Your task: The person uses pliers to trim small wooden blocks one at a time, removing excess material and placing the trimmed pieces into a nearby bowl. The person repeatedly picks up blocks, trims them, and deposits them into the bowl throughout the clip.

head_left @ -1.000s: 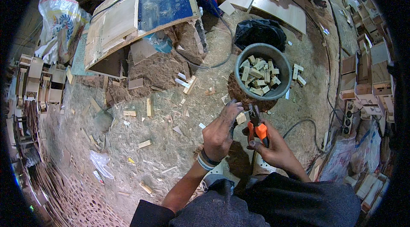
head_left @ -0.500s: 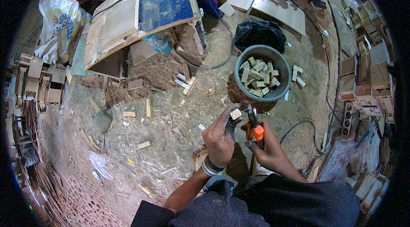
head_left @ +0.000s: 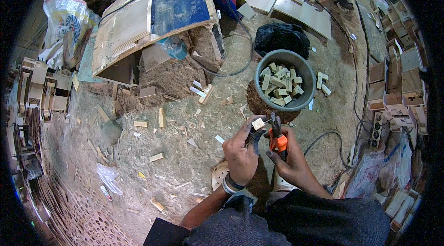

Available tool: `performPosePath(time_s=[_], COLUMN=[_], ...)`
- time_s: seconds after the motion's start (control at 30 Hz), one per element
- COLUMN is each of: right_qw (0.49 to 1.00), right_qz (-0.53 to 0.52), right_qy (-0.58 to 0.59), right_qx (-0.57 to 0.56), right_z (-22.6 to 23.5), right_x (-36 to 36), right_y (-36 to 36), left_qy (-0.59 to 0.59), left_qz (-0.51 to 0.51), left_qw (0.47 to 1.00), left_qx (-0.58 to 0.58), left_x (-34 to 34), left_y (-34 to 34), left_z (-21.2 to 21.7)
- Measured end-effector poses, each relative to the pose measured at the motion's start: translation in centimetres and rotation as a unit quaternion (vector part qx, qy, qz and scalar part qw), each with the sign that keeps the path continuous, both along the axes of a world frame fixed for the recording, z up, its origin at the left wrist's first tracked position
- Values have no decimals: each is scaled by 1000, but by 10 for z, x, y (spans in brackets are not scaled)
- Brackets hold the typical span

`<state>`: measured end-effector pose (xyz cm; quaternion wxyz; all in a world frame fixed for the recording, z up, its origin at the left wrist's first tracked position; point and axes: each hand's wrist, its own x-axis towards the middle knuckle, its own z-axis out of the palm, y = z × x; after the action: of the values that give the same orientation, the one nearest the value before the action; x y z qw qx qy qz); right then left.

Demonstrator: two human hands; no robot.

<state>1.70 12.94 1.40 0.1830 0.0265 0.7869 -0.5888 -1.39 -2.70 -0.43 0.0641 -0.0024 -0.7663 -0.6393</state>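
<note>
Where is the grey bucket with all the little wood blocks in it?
In the head view, the grey bucket sits on the sawdust floor, up and to the right of the hands, just in front of a black bag and beyond the orange-handled pliers.

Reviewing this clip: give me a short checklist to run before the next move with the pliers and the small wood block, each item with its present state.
1. Left hand has a firm grip on the small wood block: ok, pinched at the fingertips.
2. Right hand holds the orange-handled pliers: ok, fingers wrapped round the handles.
3. Plier tips meet the block: cannot tell, they are close beside it but too small to judge.
4. Left fingertips away from the plier tips: not ok, they sit right beside them.
5. Grey bucket of wood blocks near the hands: ok, just beyond them on the sawdust floor.
6. Black cable away from the hands: ok, off to the right.
</note>
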Motion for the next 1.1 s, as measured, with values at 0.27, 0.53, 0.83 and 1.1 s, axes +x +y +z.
performPosePath(time_s=[0.27,0.53,0.83,1.1], right_qw=[1000,993,963,981], right_qz=[-6,-20,-5,-190], right_qy=[9,45,96,-38], right_qx=[5,104,252,-34], right_z=[1,-3,-15,-37], right_x=[-1,-1,-9,-8], right_y=[-1,-1,7,27], left_qy=[-27,-50,-93,32], left_qz=[-13,-11,18,19], left_qw=[999,998,995,999], left_qx=[19,29,16,-25], left_x=[2,6,9,-3], left_y=[0,6,9,4], left_z=[3,5,2,-6])
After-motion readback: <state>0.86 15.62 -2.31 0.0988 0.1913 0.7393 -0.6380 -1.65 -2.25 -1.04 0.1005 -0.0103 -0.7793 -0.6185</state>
